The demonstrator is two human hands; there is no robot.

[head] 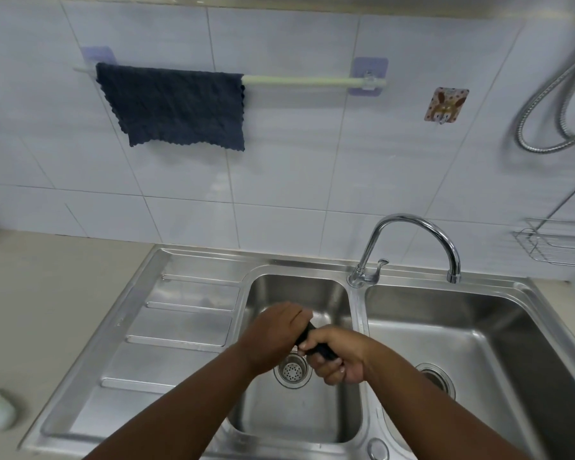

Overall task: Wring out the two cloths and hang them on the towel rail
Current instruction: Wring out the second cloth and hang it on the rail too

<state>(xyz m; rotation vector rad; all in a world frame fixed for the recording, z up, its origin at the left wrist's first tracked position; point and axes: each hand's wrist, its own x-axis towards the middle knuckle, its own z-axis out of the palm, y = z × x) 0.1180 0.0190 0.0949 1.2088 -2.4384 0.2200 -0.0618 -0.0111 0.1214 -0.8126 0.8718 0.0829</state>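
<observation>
Head view: both hands were over the small left basin (pixel 299 423) of a steel double sink, just above its drain strainer (pixel 292 370). The left hand (pixel 273 336) was fisted around the far end of a dark cloth (pixel 316 343), back of the hand up. The right hand (pixel 341 358) was clenched on the near end, fingers curled under. The two fists sat almost touching, with only a short stretch of rolled, twisted cloth showing between and under them. Both grips were tight on that cloth, no gap visible. Forearms came in from the near edge, bare.

On the far wall a second dark blue cloth (pixel 176 107) hung draped over the left part of the towel rail (pixel 312 81), spread flat, lower edge slightly slanted. The right part of the rail was bare, pale green, fixed by two purple stick-on pads. A small patterned wall hook (pixel 445 104) sat to the right of the rail.

A curved chrome tap (pixel 412 247) stood at the far rim between the basins, spout over the big right basin (pixel 462 343). Ribbed draining board (pixel 166 330) on the left of the sink. A metal hose (pixel 555 104) looped on the wall far right, with a wire rack (pixel 558 242) under it. A pale blurred object lay on the counter (pixel 47 293) near left; could not tell what it was.
</observation>
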